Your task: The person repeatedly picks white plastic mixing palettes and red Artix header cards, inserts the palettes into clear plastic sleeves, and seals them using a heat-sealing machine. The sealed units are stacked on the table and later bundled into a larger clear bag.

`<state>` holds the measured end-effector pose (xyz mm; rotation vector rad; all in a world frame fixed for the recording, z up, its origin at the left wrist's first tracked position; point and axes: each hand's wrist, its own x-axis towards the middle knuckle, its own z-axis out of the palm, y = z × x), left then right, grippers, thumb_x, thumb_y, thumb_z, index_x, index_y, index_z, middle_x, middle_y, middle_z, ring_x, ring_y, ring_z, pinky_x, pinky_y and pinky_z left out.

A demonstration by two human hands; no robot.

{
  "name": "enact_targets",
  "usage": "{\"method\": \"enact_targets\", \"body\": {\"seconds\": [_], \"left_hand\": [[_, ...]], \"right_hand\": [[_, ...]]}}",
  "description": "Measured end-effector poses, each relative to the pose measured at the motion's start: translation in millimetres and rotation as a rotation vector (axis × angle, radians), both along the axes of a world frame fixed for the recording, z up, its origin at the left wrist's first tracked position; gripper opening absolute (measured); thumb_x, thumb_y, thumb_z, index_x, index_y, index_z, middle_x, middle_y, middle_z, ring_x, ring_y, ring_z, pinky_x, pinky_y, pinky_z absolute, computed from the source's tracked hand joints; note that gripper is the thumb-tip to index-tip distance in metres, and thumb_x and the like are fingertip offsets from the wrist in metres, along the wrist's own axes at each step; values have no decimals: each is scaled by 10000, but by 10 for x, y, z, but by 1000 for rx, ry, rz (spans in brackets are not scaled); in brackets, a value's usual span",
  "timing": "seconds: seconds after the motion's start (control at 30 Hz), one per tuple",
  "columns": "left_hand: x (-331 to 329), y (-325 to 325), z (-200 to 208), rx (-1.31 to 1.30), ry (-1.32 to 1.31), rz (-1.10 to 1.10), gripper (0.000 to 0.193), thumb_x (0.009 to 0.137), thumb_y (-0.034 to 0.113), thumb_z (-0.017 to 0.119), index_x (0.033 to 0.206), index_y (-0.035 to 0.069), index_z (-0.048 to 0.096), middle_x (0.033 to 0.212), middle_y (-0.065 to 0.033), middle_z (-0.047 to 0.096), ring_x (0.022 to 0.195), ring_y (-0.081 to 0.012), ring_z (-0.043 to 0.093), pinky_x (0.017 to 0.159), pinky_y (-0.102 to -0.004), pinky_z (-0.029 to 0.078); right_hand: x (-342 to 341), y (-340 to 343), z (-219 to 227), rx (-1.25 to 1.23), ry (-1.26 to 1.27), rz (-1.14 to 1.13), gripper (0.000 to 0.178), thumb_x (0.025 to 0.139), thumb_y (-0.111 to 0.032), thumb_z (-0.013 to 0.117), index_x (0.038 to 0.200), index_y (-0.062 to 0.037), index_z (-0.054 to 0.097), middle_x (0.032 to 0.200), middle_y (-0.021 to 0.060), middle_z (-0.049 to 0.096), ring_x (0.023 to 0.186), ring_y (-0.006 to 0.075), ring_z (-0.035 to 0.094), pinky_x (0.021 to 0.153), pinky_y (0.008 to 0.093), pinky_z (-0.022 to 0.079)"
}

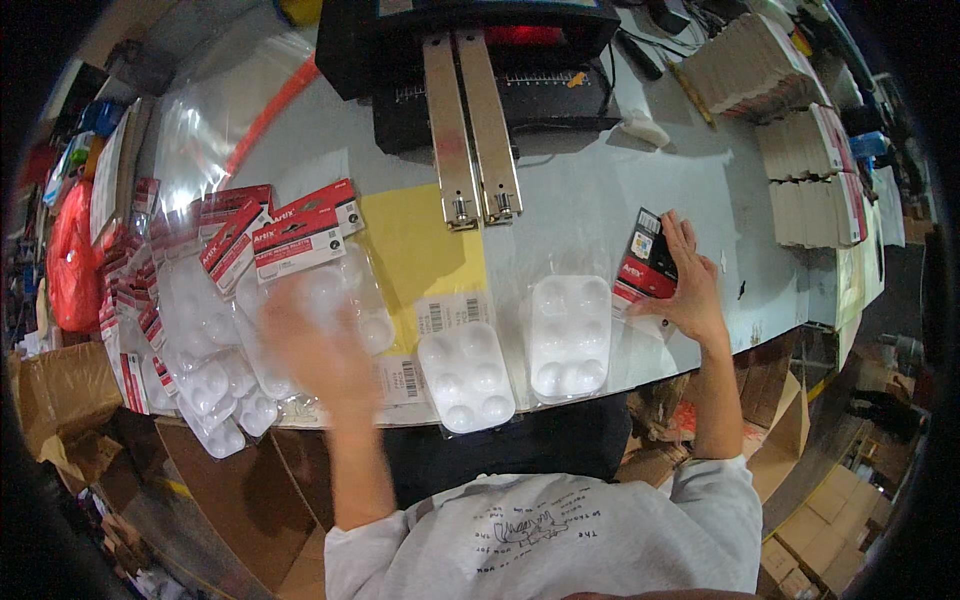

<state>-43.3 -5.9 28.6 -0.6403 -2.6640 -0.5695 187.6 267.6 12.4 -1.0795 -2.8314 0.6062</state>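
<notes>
My right hand (690, 282) holds a red and black header card (650, 258) against the table, its thumb at the lower edge and its fingers along the far right side. Blurred by motion, my left hand (320, 335) is over a pile of white plastic paint palettes (210, 310) in clear bags with red-topped cards; its fingers cannot be made out. Between the hands lie two white palettes with round wells: one palette (466, 375) in a clear bag at the table's near edge, and another palette (570, 335) to its right, nearer my right hand.
A black machine (480, 60) with two metal bars (462, 140) stands at the back. Stacks of cards (815, 180) line the right side. Clear plastic sheets (220, 100) lie at the back left, a yellow sheet (425, 240) mid-table. Cardboard boxes (240, 490) stand below the near edge.
</notes>
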Motion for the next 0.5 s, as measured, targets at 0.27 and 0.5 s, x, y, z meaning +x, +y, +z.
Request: {"method": "enact_targets", "body": {"seconds": [0.27, 0.5], "left_hand": [[819, 901, -464, 221, -544, -454, 256, 825, 243, 657, 925, 30, 558, 1016, -131, 525, 963, -266, 521, 823, -374, 427], [671, 462, 45, 1030, -1557, -280, 137, 900, 119, 565, 939, -12, 571, 978, -155, 674, 780, -119, 598, 707, -252, 470]], "right_hand": [[112, 164, -201, 58, -54, -32, 912, 517, -448, 791, 1328, -189, 464, 1350, 15, 489, 1291, 155, 405, 1027, 410, 222], [-193, -98, 406, -296, 43, -155, 643, 669, -280, 798, 1212, -48, 543, 1038, 127, 647, 891, 164, 629, 857, 373, 430]]}}
